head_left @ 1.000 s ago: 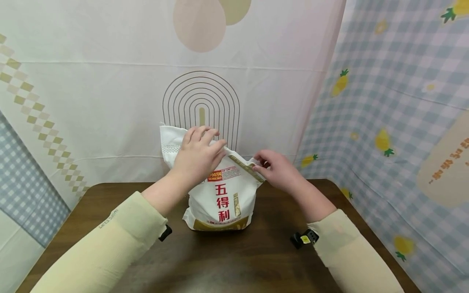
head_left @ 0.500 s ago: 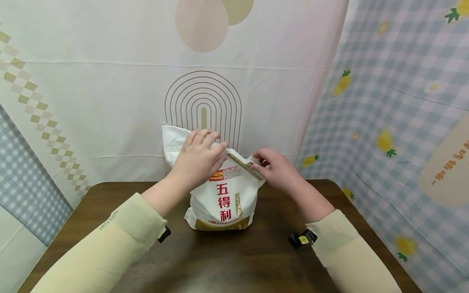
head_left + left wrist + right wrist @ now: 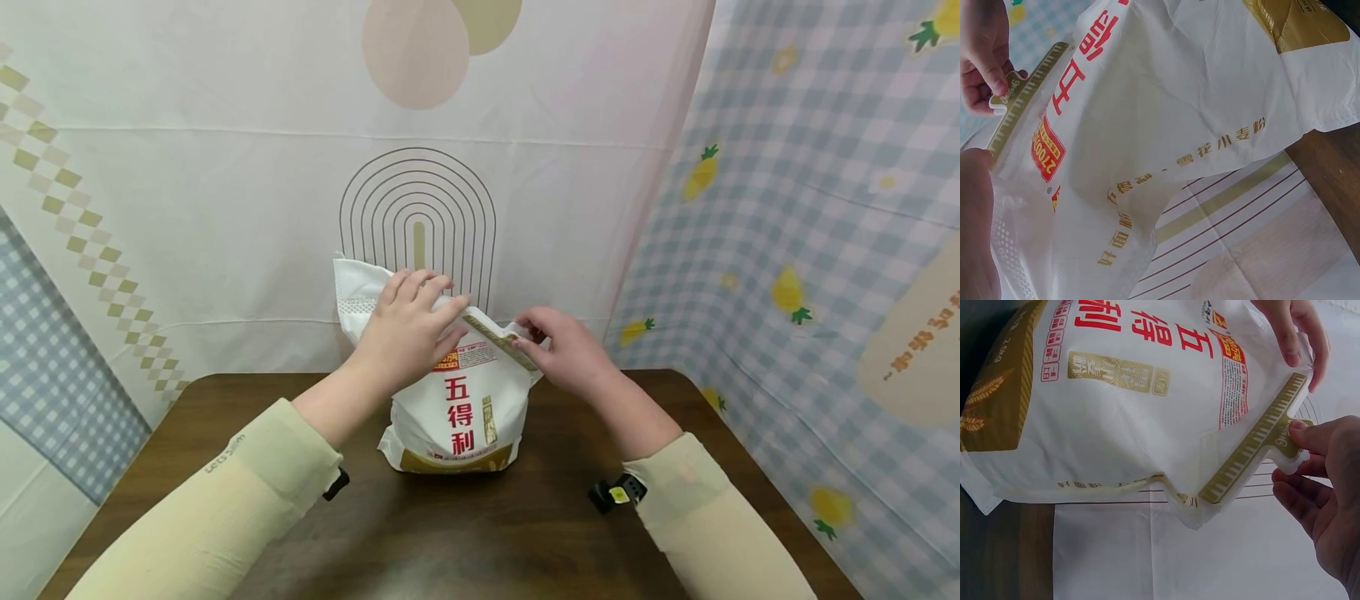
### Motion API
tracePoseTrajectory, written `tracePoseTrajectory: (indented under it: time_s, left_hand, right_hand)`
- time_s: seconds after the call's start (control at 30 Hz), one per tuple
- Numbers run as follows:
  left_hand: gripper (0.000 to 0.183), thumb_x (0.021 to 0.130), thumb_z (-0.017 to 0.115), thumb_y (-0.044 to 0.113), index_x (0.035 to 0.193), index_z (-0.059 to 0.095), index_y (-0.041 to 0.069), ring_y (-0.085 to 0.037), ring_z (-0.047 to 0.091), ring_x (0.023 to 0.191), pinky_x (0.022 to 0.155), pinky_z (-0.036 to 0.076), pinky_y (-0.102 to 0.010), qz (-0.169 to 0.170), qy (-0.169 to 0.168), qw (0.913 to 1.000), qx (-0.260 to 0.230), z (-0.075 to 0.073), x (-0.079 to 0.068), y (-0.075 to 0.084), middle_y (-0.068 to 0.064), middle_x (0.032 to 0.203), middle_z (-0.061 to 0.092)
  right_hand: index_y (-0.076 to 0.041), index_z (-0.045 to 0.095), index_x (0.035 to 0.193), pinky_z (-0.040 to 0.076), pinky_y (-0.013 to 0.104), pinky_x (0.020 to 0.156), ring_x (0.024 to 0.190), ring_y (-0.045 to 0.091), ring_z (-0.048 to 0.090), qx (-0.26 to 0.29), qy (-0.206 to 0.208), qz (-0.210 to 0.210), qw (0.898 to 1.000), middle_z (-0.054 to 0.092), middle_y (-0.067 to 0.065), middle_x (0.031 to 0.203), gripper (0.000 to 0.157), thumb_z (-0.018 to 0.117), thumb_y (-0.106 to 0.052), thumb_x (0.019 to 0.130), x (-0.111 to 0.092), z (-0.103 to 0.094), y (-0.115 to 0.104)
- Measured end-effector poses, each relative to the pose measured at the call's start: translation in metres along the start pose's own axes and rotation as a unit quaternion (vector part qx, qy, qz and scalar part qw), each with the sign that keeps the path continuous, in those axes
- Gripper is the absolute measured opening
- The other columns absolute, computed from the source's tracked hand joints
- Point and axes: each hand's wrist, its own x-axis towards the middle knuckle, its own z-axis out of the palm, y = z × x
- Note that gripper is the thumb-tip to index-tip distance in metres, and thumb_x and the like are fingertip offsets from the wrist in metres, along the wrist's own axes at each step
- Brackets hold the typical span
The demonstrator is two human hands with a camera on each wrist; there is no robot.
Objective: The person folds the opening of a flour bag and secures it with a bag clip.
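A white flour bag with red characters and a gold lower band stands on the table. Along its slanting top edge lies a gold bag clip with white tooth-like marks. At the right part of that edge, my right hand pinches the clip's handle between thumb and fingers. My left hand is at the top left of the bag. In the right wrist view its thumb lies in front of the edge by the clip's end, with a finger behind. The bag's loose top corner sticks up beyond the left hand.
The bag stands on a dark brown table. Behind it hangs a white printed cloth, and a blue checked cloth with pineapples hangs to the right. Each wrist bears a black camera strap.
The left thumb and fingers have shifted slightly rightward along the bag's top edge. The right hand keeps its pinch on the bag clip. The whole view has drifted a little.
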Motion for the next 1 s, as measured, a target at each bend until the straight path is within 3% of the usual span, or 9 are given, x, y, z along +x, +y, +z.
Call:
tracePoseTrajectory:
  time_s: [1.0]
  left_hand:
    - [0.042,0.095,0.062,0.038,0.133,0.062,0.019,-0.032,0.042,0.129,0.113,0.025,-0.050,-0.005,-0.001,0.9999,0.013,-0.0030,0.0002,0.0033,-0.011,0.137,0.054]
  right_hand:
    - [-0.011,0.060,0.129,0.053,0.037,0.078,0.093,0.021,0.057,0.042,0.007,0.033,0.999,0.061,0.005,0.105,0.038,0.069,-0.025,0.095,-0.0050,0.0079,0.0096]
